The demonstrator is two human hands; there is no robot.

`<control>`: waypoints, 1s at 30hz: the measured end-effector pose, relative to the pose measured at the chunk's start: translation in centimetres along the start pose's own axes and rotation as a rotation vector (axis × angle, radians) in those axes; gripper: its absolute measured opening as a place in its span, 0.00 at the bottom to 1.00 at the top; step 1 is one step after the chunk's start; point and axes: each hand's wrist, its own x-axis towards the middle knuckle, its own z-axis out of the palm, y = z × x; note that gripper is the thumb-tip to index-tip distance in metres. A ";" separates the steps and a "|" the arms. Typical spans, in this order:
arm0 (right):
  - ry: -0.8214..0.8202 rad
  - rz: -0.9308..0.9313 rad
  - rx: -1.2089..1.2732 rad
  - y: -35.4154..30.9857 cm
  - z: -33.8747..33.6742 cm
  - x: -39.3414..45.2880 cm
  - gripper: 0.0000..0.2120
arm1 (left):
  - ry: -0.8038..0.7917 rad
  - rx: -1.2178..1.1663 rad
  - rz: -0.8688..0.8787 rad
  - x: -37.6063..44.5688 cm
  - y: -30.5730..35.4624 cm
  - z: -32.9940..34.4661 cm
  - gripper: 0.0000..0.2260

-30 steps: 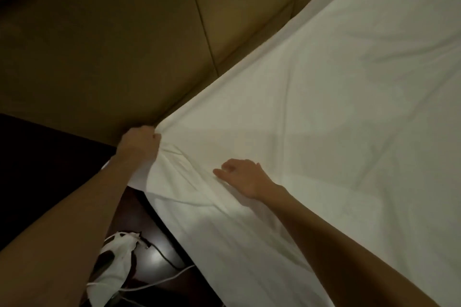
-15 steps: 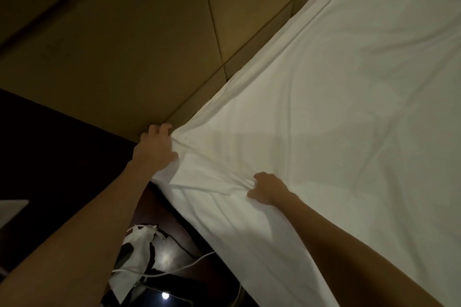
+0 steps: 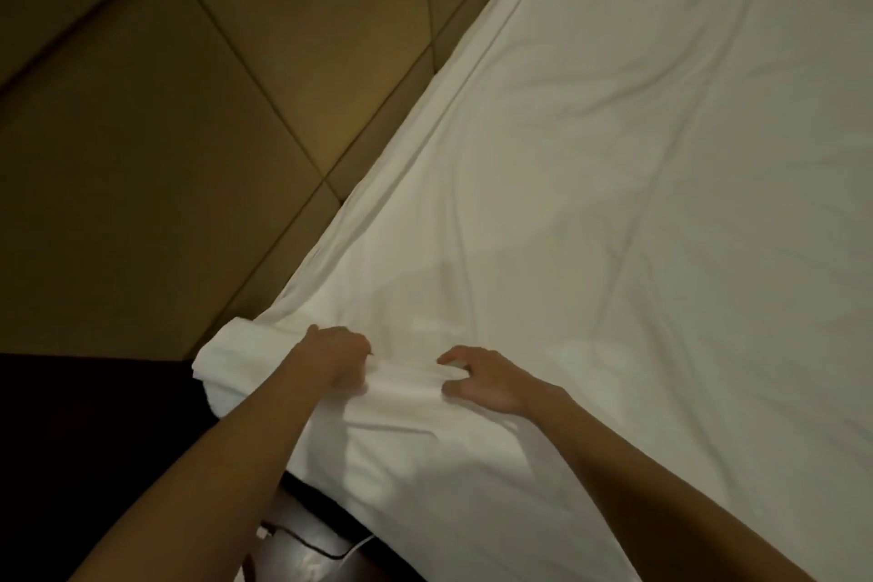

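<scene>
Head view: a white sheet (image 3: 614, 203) covers the bed (image 3: 779, 5) from its far edge down to the near edge, creased in long shallow folds. At the bed's near left corner the cloth is bunched into a thick rolled lump that juts over the corner. Both hands work just beside that lump, near the bed's left edge. The left hand (image 3: 338, 354) has its fingers curled tight and grips one end of a raised ridge of the sheet. The right hand (image 3: 486, 380), just beside it and not touching it, holds the other end of the same ridge between its thumb and bent, slightly spread fingers. Both bare forearms reach in from the bottom of the frame. Along the bed's left edge stands a padded brown headboard (image 3: 189, 109), split by seams. Below the near left corner lies a dark bedside surface (image 3: 326, 529), with a thin cable (image 3: 359, 544) on it
</scene>
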 end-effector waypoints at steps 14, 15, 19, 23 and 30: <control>-0.033 0.095 -0.067 6.0 -1.7 3.4 0.11 | 0.317 -0.389 -0.175 10.5 -6.2 -5.5 0.28; -0.046 0.092 -0.076 6.1 -1.9 3.7 0.11 | 0.307 -0.404 -0.212 10.5 -7.3 -5.3 0.27; -0.081 0.112 -0.038 5.9 -2.5 4.5 0.10 | 0.375 -0.282 -0.224 9.8 -8.2 -5.3 0.20; -0.093 0.194 0.228 4.7 -3.1 4.4 0.11 | 0.527 -0.252 -0.047 8.3 -7.5 -5.7 0.15; -0.111 0.148 0.239 2.1 -4.4 3.9 0.11 | -0.039 -0.154 0.222 6.3 -3.5 -2.2 0.13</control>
